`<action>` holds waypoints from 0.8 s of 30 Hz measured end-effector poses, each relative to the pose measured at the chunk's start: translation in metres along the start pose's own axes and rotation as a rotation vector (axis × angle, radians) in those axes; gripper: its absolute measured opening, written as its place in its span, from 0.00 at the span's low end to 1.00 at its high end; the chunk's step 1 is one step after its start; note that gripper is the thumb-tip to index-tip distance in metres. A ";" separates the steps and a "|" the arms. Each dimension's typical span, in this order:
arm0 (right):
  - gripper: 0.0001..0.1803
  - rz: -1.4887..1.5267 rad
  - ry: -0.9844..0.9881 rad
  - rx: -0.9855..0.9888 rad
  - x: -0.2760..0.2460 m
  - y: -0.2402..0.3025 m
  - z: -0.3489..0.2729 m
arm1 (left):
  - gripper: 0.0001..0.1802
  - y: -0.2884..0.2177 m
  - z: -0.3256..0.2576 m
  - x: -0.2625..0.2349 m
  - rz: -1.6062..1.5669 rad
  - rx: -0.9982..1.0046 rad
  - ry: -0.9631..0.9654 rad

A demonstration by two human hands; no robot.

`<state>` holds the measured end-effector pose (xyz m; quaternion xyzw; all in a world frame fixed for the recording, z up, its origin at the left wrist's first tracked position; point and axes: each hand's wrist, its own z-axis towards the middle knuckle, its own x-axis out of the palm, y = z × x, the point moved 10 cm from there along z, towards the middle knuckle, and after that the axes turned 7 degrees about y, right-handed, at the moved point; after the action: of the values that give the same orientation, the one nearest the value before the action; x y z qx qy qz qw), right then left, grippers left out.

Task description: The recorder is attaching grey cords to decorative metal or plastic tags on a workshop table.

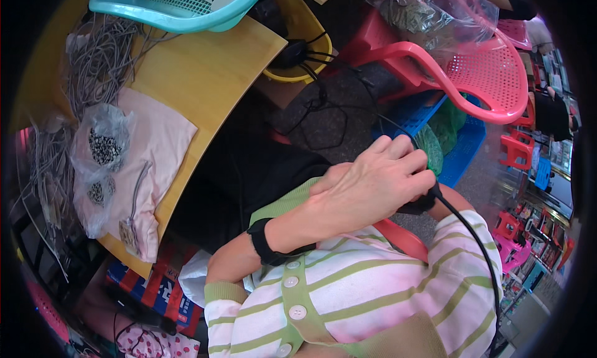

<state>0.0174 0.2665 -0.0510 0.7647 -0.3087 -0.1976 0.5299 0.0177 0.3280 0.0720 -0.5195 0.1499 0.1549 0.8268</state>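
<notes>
My left hand (379, 177), with a black band (266, 241) on its wrist, reaches across my body. Its fingers curl over a black cable (463, 221), which passes under them and runs down along my right sleeve (469, 258). Something black, perhaps another band, shows below these fingers at my right wrist. My right forearm (452, 204) comes in from the right and goes beneath the left hand, which hides most of the right hand. A bit of skin shows behind the left hand; whose fingers these are I cannot tell.
To the left, a wooden table (186, 65) bears grey cables (102, 62), a pink cloth (165, 128), bags of small metal parts (104, 148) and a turquoise basket (180, 22). Beyond my hands are a yellow bin (314, 22), a pink chair (485, 78) and a blue crate (466, 149).
</notes>
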 end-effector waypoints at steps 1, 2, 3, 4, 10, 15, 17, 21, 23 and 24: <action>0.16 -0.025 -0.008 -0.006 0.003 -0.003 -0.045 | 0.11 0.002 -0.006 -0.008 0.006 0.001 -0.053; 0.16 -0.052 -0.008 -0.037 0.004 -0.007 -0.070 | 0.10 0.006 -0.010 -0.009 0.030 -0.017 -0.098; 0.16 -0.077 -0.028 -0.042 -0.002 -0.005 -0.071 | 0.13 0.011 -0.012 -0.004 0.022 -0.027 -0.061; 0.16 -0.101 -0.038 -0.043 -0.011 -0.002 -0.082 | 0.13 0.012 -0.017 -0.006 0.018 -0.024 -0.068; 0.11 -0.050 0.267 0.148 -0.061 0.027 -0.093 | 0.16 0.013 -0.031 -0.015 -0.065 -0.010 -0.059; 0.12 -0.096 -0.423 0.114 -0.157 0.123 -0.085 | 0.10 0.012 -0.029 0.010 -0.106 -0.016 0.198; 0.12 -0.112 -0.608 -0.003 -0.185 0.154 -0.072 | 0.07 0.011 -0.034 0.013 -0.180 0.007 0.231; 0.11 0.144 -0.323 -0.171 -0.184 0.202 -0.038 | 0.09 0.016 -0.054 -0.002 -0.404 -0.012 0.373; 0.10 0.085 -0.333 -0.202 -0.195 0.201 -0.034 | 0.10 0.018 -0.058 0.001 -0.463 -0.030 0.418; 0.10 0.060 -0.329 -0.222 -0.196 0.202 -0.025 | 0.11 0.022 -0.062 0.006 -0.479 -0.063 0.438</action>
<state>-0.1636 0.3670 0.1412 0.6494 -0.3900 -0.3371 0.5591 0.0085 0.2815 0.0259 -0.5865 0.1926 -0.1549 0.7713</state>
